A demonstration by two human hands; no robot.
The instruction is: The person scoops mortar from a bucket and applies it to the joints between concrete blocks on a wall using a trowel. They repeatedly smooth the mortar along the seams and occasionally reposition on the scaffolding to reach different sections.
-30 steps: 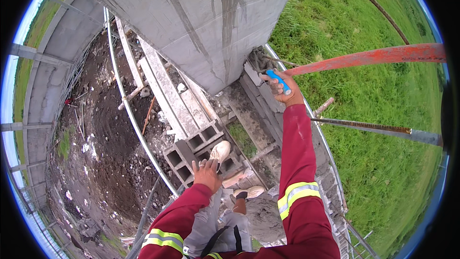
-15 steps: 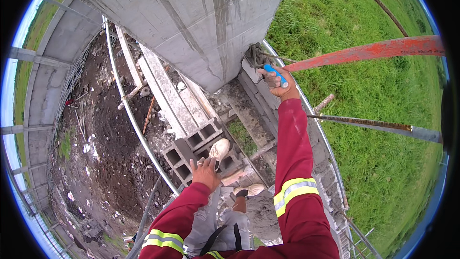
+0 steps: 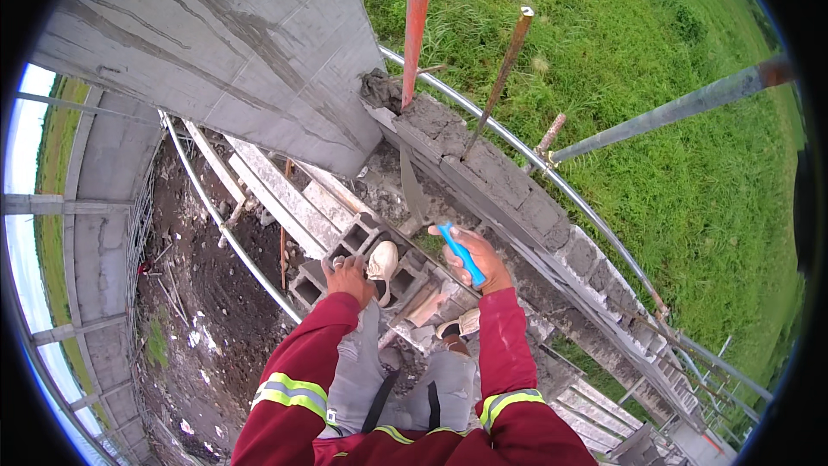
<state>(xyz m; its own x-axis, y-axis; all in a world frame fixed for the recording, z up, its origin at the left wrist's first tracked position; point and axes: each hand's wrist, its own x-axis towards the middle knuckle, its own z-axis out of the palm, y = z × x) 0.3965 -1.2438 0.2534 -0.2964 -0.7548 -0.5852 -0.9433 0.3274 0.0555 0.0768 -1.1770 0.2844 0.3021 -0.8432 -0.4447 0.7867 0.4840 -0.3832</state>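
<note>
A trowel with a blue handle [image 3: 462, 254] is gripped in my right hand [image 3: 485, 263]. Its thin grey blade [image 3: 411, 190] points away from me, over the gap beside the low wall and apart from it. Wet mortar [image 3: 496, 181] covers the top of this block wall, to the right of the trowel. My left hand [image 3: 348, 281] rests at my raised knee with its fingers apart and holds nothing. Just beyond it my shoe stands on hollow concrete blocks [image 3: 404, 283].
A tall grey concrete column [image 3: 233, 52] rises ahead. A red bar [image 3: 417, 26] and a rusty bar [image 3: 504, 69] stand up from the wall. A silver pipe [image 3: 586, 190] runs along its outer side, with grass below. White-stained planks [image 3: 274, 198] lie left of the blocks.
My right hand has drawn the trowel back from the wall's far corner, toward me. The view has turned right, showing more of the wall. My left hand stays at the knee.
</note>
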